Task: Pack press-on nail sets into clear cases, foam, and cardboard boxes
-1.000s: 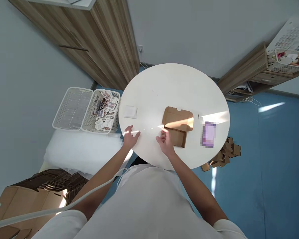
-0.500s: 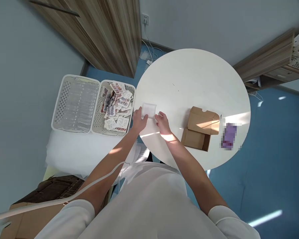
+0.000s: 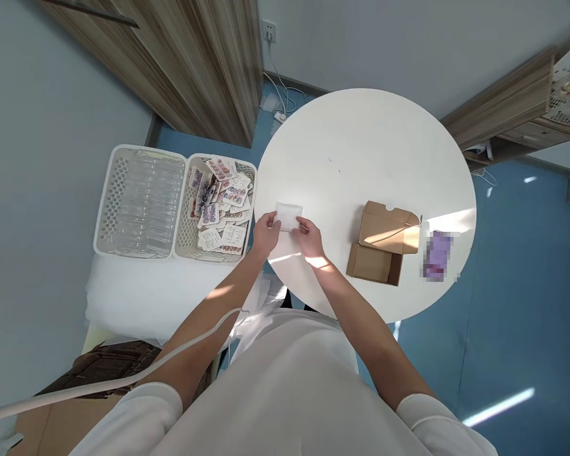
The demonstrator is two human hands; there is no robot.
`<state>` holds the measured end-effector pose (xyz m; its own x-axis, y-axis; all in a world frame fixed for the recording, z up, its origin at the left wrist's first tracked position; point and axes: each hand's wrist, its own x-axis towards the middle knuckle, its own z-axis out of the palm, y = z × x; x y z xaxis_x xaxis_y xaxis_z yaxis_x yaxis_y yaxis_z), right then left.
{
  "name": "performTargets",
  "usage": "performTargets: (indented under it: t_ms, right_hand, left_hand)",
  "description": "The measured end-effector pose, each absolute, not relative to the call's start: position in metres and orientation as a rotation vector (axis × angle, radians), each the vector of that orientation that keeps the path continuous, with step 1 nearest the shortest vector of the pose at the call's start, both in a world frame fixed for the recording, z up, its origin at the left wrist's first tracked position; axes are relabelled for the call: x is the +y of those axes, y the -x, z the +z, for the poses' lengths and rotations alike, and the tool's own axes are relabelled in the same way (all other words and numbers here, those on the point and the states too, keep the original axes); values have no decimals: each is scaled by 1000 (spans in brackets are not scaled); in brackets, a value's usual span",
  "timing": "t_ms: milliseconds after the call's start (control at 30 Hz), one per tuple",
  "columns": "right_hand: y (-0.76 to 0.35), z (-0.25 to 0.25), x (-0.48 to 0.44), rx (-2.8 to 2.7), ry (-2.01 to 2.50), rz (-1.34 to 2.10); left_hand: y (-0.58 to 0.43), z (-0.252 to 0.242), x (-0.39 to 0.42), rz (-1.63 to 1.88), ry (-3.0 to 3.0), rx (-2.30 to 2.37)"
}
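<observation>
A small white square pad lies near the left edge of the round white table. My left hand pinches its near left corner and my right hand pinches its near right corner. An open brown cardboard box with its lid folded back sits further right on the table, apart from both hands.
Two white baskets stand left of the table: one with clear packets, one with several printed cards. A purple blurred item lies at the table's right edge. A wooden cabinet stands behind; brown cardboard lies at lower left.
Both hands moved from the table's near edge and the box over to the white pad and took hold of it. The camera view shifted left.
</observation>
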<state>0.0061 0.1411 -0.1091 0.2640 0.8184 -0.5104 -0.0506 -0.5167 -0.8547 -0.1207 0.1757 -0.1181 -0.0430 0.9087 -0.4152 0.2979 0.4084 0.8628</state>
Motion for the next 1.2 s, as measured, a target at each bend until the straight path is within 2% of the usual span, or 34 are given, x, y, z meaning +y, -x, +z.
performTargets:
  t_ms: [133, 333, 533, 700, 900, 1200]
  right_hand:
    - [-14, -103, 119, -710, 1731, 1395]
    - [-37, -76, 86, -903, 1713, 1233]
    - [-100, -53, 47, -968, 1614, 1152]
    - [-166, -55, 8, -918, 1618, 1075]
    - [-213, -75, -14, -939, 1699, 1137]
    - [-220, -86, -12, -1183, 1918, 1148]
  left_hand:
    - [119, -116, 159, 733, -1111, 1595]
    - [96, -94, 123, 784, -1251, 1654]
    - [34, -64, 87, 810, -1361, 1582]
    - [-27, -58, 61, 732, -1435, 1431]
    - [-62, -67, 45, 496, -1637, 1366]
    - [-76, -68, 46, -7, -2102, 1320]
